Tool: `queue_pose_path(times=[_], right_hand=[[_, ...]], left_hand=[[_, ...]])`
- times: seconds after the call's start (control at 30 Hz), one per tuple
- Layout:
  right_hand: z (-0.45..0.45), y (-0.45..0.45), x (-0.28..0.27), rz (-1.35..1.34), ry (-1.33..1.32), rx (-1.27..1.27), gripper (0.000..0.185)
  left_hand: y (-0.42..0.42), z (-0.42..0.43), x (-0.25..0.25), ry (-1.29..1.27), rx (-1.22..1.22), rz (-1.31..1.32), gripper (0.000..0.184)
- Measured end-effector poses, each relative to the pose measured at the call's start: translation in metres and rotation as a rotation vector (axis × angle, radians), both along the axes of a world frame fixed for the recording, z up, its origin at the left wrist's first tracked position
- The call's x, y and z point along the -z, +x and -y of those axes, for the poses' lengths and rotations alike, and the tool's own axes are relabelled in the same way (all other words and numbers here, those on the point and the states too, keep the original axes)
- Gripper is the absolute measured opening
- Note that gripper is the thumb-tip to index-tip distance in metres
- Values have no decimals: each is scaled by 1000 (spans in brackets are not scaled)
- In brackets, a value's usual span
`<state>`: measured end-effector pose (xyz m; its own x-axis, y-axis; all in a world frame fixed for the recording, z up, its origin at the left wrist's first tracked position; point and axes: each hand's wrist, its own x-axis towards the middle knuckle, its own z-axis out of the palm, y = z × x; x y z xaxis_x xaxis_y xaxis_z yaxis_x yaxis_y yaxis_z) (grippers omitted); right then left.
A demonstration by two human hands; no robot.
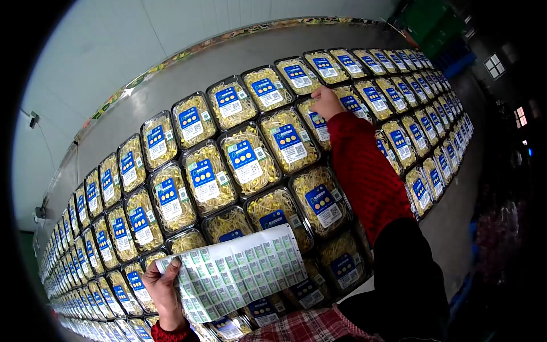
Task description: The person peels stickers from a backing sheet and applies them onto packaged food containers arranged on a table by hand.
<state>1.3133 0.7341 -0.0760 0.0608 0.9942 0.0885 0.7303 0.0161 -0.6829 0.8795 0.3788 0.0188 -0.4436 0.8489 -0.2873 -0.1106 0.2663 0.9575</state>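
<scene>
My left hand (pixel 163 285) pinches the left edge of a white sheet of stickers (pixel 245 273), thumb on top. Rows of small green-and-white labels cover most of that sheet, and its upper strip is bare. My right hand (pixel 327 103), in a red knitted sleeve, is over a black tray of bean sprouts (pixel 319 126) in the second row from the back. Its fingers are curled together; whatever they may hold is hidden. Beside it lies another packed tray (pixel 289 139) with a blue-and-white label and a small green-edged sticker at its upper left.
Several long rows of similar bean sprout trays (pixel 205 174) spread to both sides on a grey surface (pixel 171 85). A pale wall (pixel 108 51) rises behind. Green crates (pixel 436 25) stand at the far right, with a blue one (pixel 458 62) below.
</scene>
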Motion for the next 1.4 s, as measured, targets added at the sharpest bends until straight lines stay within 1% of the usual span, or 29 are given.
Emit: queue_pose_path(times=[0.03, 0.07, 0.1, 0.13, 0.17, 0.2, 0.27, 0.33, 0.4, 0.47, 0.53, 0.57, 0.63, 0.67, 0.7, 0.77, 0.8, 0.83, 0.87, 0.93, 1.0, 1.07, 1.1, 1.17, 1.2, 1.23, 1.3, 1.37, 1.4], right_hand=[[-5, -1, 9, 211, 81, -17, 39], [-8, 0, 13, 209, 82, -12, 39], [-7, -4, 11, 303, 107, -18, 40], [0, -6, 1, 398, 127, -22, 41], [6, 2, -16, 395, 133, -9, 45], [-4, 20, -17, 471, 201, 62, 46], [-12, 65, -40, 18, -51, 11, 50], [-24, 98, -37, -166, -171, 32, 50], [-32, 113, -30, -171, -194, 9, 47], [-40, 114, -23, -45, -160, -9, 43], [-49, 111, -19, -25, -203, -7, 40], [-58, 115, -5, 15, -104, -22, 36], [-77, 123, 37, 240, 251, -92, 19], [-84, 122, 44, 408, 216, -161, 13], [-69, 103, 29, 333, 381, -197, 20], [-40, 63, -6, 466, 363, -155, 33], [-11, 20, -35, 250, 200, -228, 33], [27, -24, -63, -161, -92, -359, 35], [58, -58, -76, -261, -176, -626, 45], [115, -111, -77, -323, -138, -1020, 50], [145, -141, -84, -354, -346, -1079, 50], [157, -158, -74, -477, -470, -1081, 41], [162, -161, -76, -499, -478, -1054, 38], [167, -164, -77, -539, -457, -1012, 30], [171, -167, -80, -567, -492, -986, 29], [175, -168, -84, -499, -493, -1000, 31], [180, -176, -92, -426, -488, -1021, 34], [185, -191, -102, -356, -280, -1110, 34], [190, -203, -108, -353, -282, -1110, 34]], left_hand=[[4, -2, -1, 0, 2, -4, 14], [9, -4, -4, -14, 1, -9, 14], [13, -6, -6, -26, 0, -14, 14], [17, -8, -7, -26, 7, -15, 14], [21, -9, -8, -15, 16, -10, 14], [25, -11, -10, -4, 27, -6, 15], [34, -15, -12, 18, 25, 2, 14], [39, -18, -13, -6, 67, 22, 11], [46, -24, -11, -13, 64, 40, 11], [48, -29, -7, 7, 63, 23, 11], [52, -32, -7, 11, 56, -8, 11], [54, -34, -9, -23, 62, -27, 11], [55, -37, -17, -101, 58, -25, 12], [55, -38, -19, -102, 83, -85, 11], [54, -39, -20, -95, 75, -59, 10], [51, -41, -17, -63, 73, -2, 9], [48, -45, -12, -31, 79, 31, 9], [44, -46, -7, -5, 76, 64, 10], [46, -50, -9, -19, 57, 69, 10], [46, -55, -11, -8, 50, 61, 12], [46, -56, -12, 28, 55, 91, 14], [38, -52, -13, 50, 115, 29, 16], [32, -48, -9, 88, 118, 53, 17], [22, -38, -8, 100, 110, -61, 15], [18, -33, -10, 91, 98, -89, 14], [18, -29, -8, 127, 54, -49, 12], [13, -23, -5, 163, 39, -112, 8], [9, -19, -7, 196, 81, -226, 8], [5, -19, -3, 236, 148, -329, 8]])
